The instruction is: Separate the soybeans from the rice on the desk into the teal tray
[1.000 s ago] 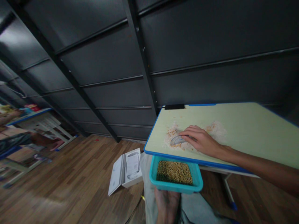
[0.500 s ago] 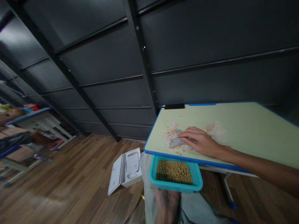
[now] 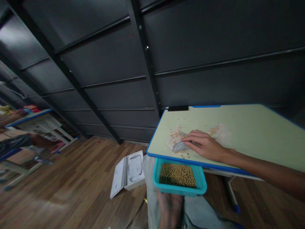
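My right hand [image 3: 202,143] rests over the table with its fingers closed round the end of a translucent spoon-like scoop [image 3: 179,146]. The scoop's bowl lies in a scattered pile of white rice grains [image 3: 176,135] mixed with yellowish beans [image 3: 183,154]. Below the table's front edge, my left hand [image 3: 169,203] holds a turquoise plastic basket [image 3: 179,190] from underneath; its fingers are mostly hidden. Many round beans [image 3: 177,175] fill the bottom of the basket. A second patch of rice and beans [image 3: 220,133] lies behind my right hand.
The pale table [image 3: 252,133] has a blue edge and a black flat object [image 3: 178,108] at its back left. On the wooden floor stands an open white box [image 3: 133,168]. At far left, a person's leg [image 3: 40,141] shows beside another table [image 3: 30,118].
The scoop has shifted only slightly in the pile, and a few beans near the table's front edge lie differently. My left hand and the basket are almost unmoved.
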A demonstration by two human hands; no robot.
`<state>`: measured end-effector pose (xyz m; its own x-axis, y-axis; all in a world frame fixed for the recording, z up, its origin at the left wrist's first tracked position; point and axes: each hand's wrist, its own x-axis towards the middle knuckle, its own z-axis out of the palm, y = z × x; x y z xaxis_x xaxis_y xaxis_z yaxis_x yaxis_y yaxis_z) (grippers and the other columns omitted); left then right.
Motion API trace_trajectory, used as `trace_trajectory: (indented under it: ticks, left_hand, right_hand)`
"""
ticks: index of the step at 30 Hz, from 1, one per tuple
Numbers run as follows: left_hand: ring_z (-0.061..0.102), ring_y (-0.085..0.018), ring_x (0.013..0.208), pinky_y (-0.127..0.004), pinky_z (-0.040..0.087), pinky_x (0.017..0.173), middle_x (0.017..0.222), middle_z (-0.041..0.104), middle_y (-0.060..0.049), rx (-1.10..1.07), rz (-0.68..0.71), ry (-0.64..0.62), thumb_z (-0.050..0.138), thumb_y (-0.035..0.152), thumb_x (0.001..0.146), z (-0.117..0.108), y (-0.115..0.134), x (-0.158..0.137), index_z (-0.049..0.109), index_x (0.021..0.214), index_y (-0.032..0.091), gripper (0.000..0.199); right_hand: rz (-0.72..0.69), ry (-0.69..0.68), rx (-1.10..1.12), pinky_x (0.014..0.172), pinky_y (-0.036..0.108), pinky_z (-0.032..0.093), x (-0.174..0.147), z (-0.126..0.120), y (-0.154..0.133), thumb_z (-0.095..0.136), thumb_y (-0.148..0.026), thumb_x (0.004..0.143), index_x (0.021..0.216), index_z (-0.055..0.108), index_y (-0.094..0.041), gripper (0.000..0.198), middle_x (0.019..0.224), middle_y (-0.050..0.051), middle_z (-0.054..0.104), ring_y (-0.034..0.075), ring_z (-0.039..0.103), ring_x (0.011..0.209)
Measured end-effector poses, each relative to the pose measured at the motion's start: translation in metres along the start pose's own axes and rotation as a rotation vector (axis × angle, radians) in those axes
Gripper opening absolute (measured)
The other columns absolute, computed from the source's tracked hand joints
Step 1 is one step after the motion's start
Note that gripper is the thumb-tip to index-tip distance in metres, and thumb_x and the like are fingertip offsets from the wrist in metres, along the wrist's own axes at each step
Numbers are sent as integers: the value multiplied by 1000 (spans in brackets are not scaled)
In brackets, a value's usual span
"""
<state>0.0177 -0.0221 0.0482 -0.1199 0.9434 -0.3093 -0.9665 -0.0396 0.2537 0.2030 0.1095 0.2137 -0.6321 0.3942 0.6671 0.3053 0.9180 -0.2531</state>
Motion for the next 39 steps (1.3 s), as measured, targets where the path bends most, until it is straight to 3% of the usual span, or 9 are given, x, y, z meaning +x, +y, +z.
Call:
trace_trajectory:
  ticks: [6,16,29,39]
  left_hand:
    - [59,-30,134,-56,46,114,142,67,-11,-13,9,28,51,30,96,-1,-1,0,66,134,28,41]
    - [58,-31,135,-59,44,114,143,66,-9,2,14,-33,51,32,98,-1,-2,3,65,136,30,40]
    - [60,-29,131,-52,44,115,139,68,-9,74,11,-95,49,34,99,2,-2,2,65,136,28,41]
    - [59,-29,134,-54,46,114,145,65,-8,0,-17,-46,48,33,99,1,-1,2,63,139,31,42]
  right_hand:
    - [19,-18,15,85,40,55,0,-1,-3,55,-21,104,116,71,-20,20,102,6,77,20,69,96]
    - [79,13,-8,86,41,57,0,-1,-2,57,-23,103,117,73,-22,22,105,7,79,21,71,96]
    - [114,-65,62,88,37,58,-5,5,1,58,-26,103,119,74,-25,22,109,4,79,20,74,98]
    - [117,-51,110,87,36,59,-4,3,-1,59,-25,102,121,74,-26,25,109,4,79,19,74,97]
